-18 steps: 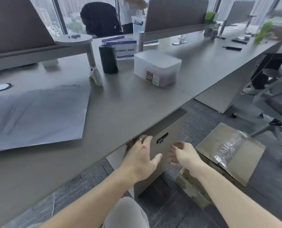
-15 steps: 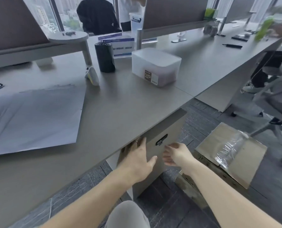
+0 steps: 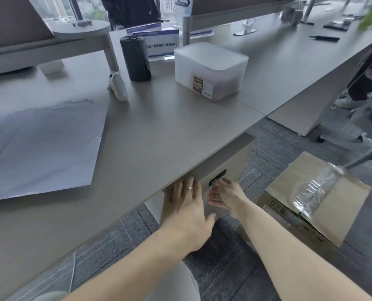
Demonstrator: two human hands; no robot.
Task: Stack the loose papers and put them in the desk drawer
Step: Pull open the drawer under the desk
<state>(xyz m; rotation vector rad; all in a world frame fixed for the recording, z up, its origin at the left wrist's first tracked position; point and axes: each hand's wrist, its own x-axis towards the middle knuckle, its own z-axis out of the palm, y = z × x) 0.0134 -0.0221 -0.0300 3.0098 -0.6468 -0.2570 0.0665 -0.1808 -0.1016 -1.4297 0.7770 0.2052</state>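
Observation:
A stack of large white papers (image 3: 39, 146) lies flat on the grey desk (image 3: 163, 131) at the left. Under the desk's front edge sits the beige drawer unit (image 3: 230, 161) with a black handle (image 3: 217, 177). My left hand (image 3: 187, 205) rests flat against the drawer front, fingers spread, just under the desk edge. To its right, the fingertips of my right hand (image 3: 224, 193) pinch at the black handle. The drawer appears closed.
On the desk stand a black cylinder (image 3: 135, 58), a frosted plastic box (image 3: 211, 69), a small white device (image 3: 117, 85) and a blue-and-white sign (image 3: 162, 43). A cardboard box (image 3: 315, 198) with clear plastic sits on the floor to the right. Office chairs stand further right.
Both hands have moved up and forward to the drawer front. My right hand has reached the black handle and my left hand now presses flat beside it.

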